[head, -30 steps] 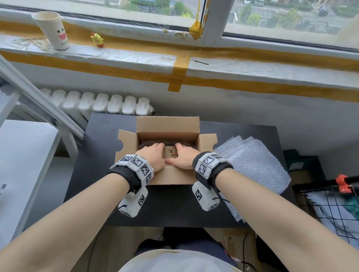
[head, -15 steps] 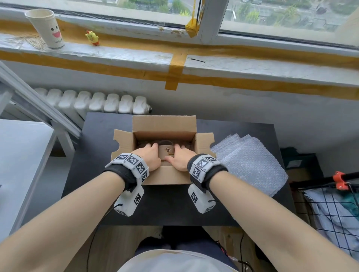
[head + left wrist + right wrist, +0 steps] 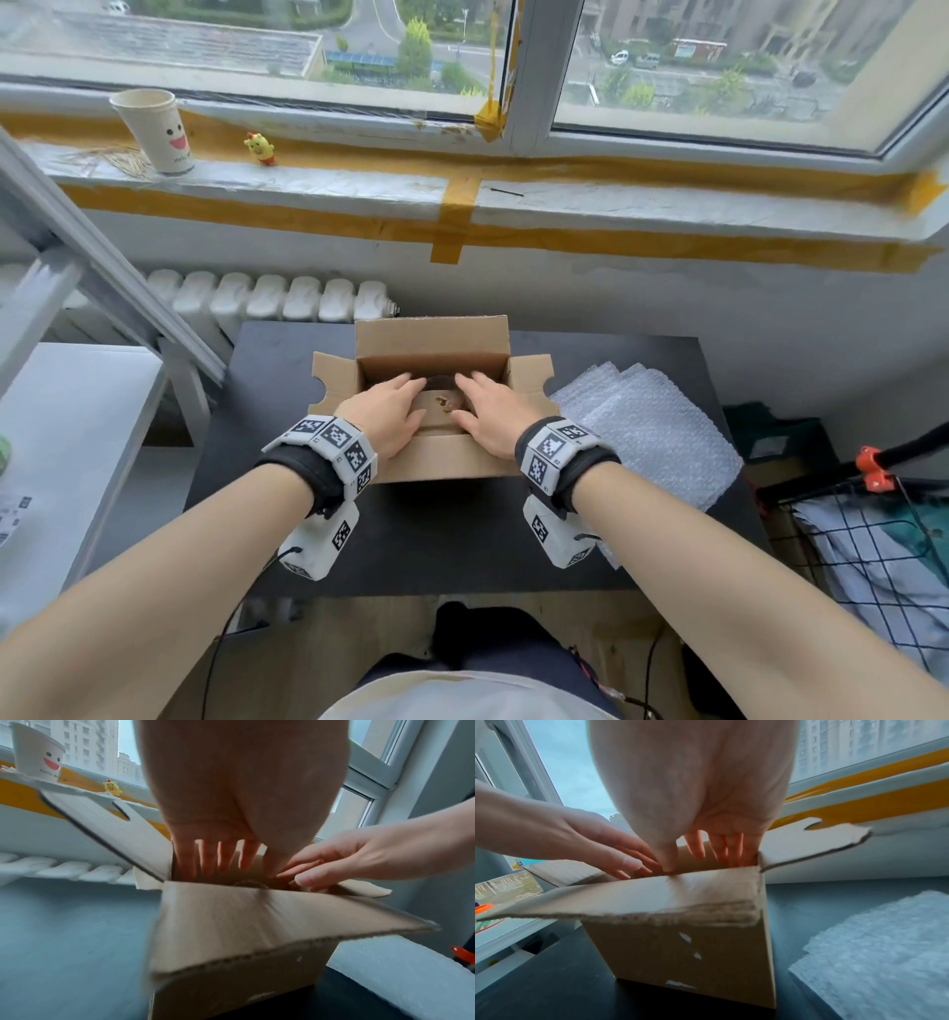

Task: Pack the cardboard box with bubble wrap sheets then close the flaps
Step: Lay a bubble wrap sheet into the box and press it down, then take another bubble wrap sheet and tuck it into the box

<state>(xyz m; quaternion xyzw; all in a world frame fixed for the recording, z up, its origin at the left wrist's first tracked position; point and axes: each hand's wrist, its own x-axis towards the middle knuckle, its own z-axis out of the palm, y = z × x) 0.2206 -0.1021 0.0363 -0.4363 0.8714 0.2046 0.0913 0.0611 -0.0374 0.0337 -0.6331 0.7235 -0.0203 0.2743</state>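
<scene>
Both hands reach into the open brown cardboard box (image 3: 434, 452) from its near side. The left hand (image 3: 387, 419) and the right hand (image 3: 488, 413) lie side by side with fingers straight and spread, flat and gripping nothing, their fingertips down inside the box over the near flap (image 3: 257, 923), which is folded outward toward the wrists.

The step in hand looks like pressing down what already lies in the box. To do it well, the palms should push evenly, flat rather than with the fingertips, working out to the corners so that later sheets lie level and the flaps can meet. What exactly lies under the fingers is mostly hidden; something dark and round shows between the hands.

The box stands directly beneath the hands on the black table (image 3: 267, 390). Its far flap stands upright beyond the fingertips, and the notched side flaps splay outward beside each hand. The stack of clear bubble wrap sheets (image 3: 652, 426) lies just outside the right hand, near the box.
</scene>
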